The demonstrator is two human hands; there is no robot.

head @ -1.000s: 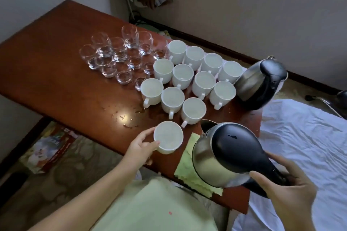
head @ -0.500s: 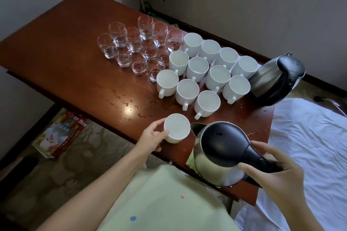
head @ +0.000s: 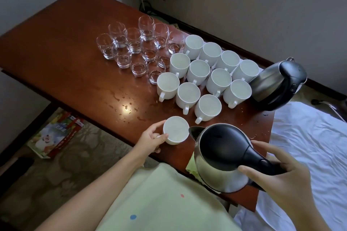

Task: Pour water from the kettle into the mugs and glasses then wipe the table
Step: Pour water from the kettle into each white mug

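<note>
Our left hand (head: 150,141) grips the near mug (head: 176,130) on the worktop (head: 56,52); our right hand (head: 279,178) grips the kettle (head: 221,157), which hides most of the green cloth (head: 191,165).

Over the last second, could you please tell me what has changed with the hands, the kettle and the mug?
The right hand has brought the held kettle in toward the lone mug, so its spout now sits right at the rim. The left hand still grips that mug at the table's near edge. The grouped mugs, glasses and second kettle stayed put.
</note>
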